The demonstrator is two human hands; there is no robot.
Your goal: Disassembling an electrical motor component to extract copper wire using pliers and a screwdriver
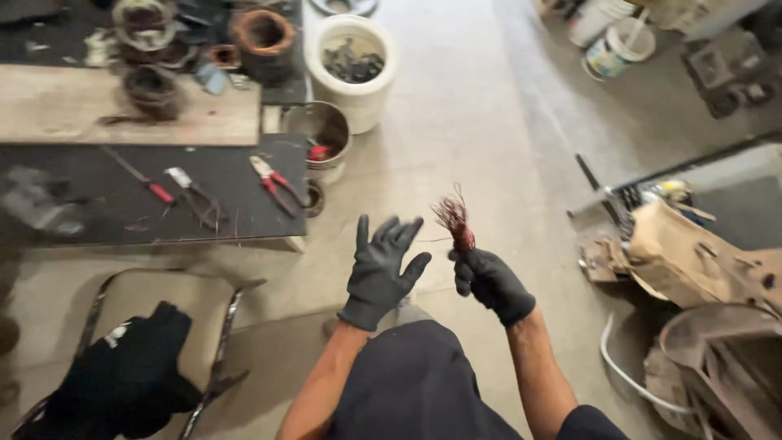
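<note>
The gloved right hand [491, 281] is clenched around a bundle of reddish copper wire [454, 220] — frayed ends fan out above the fingers, the lower part hidden in the fist. Just beside it, the gloved left hand [380, 267] is spread, holding nothing. Beyond the fingertips — pliers [274, 184] on a dark mat [228, 175] and a white bucket [356, 69], its dark contents unclear.

A low dark desk [122, 213] carries red-handled pliers [275, 186], a second pair of cutters [194, 195] and a red-handled screwdriver [140, 177]. On the concrete floor [481, 122] beside it stand a white bucket [355, 72], seemingly holding dark scrap, and a metal pot [319, 137]
</note>
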